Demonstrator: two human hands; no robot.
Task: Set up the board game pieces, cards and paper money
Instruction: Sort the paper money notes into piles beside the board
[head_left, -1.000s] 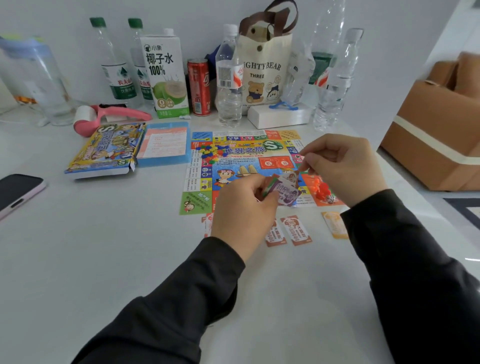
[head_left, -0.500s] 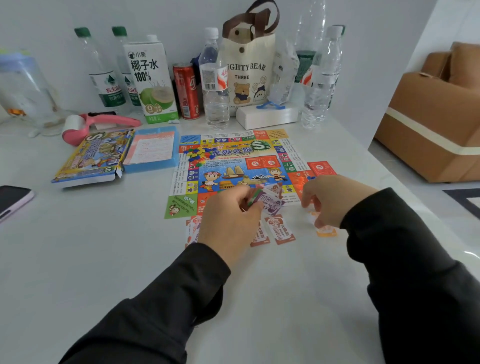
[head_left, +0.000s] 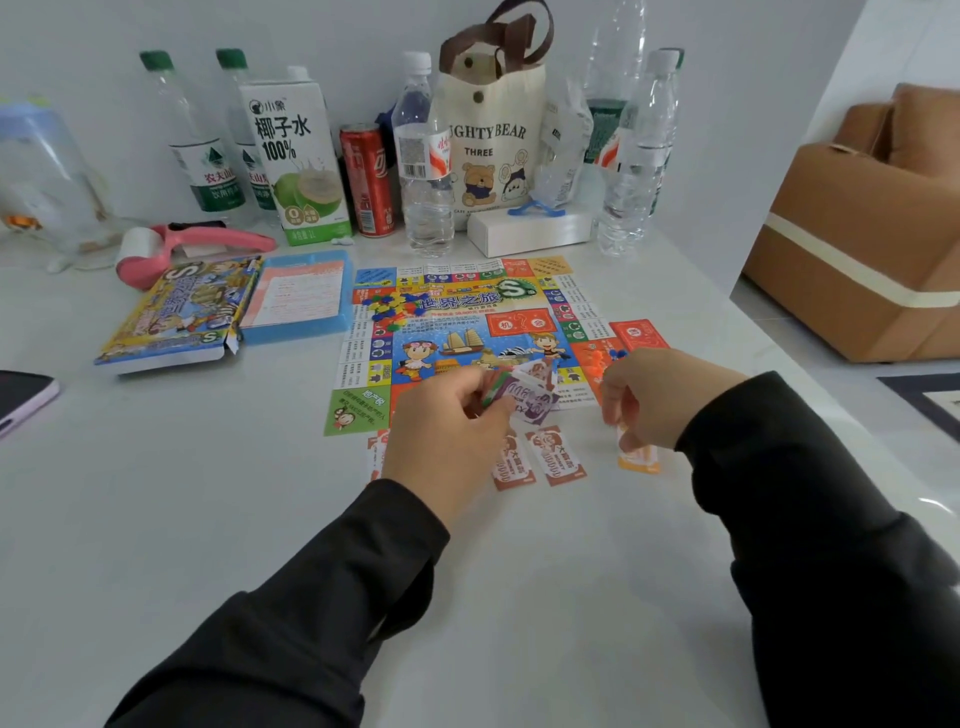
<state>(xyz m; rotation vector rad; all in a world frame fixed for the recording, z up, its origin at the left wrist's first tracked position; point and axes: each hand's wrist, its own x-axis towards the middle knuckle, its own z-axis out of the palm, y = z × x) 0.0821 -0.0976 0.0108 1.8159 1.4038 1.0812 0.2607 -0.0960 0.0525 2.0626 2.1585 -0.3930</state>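
Left hand (head_left: 447, 436) grips bill wad (head_left: 524, 397). Right hand (head_left: 670, 400) fingers (head_left: 636, 421) pinch orange bill (head_left: 638, 460) at counter (head_left: 260, 493). Should drop it flat, in line with brown bills (head_left: 557, 457), off board (head_left: 467, 322).

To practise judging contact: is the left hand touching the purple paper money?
Touching. The head view shows the left hand with its thumb and fingers pinching one end of the purple paper money.

The right hand (head_left: 660, 400) has dropped from over the board's (head_left: 467, 322) right edge, away from the notes (head_left: 524, 397) in the left hand (head_left: 441, 431). Its fingertips now meet the orange note (head_left: 639, 460) on the surface (head_left: 260, 493). The red card (head_left: 639, 335) it hid now shows.
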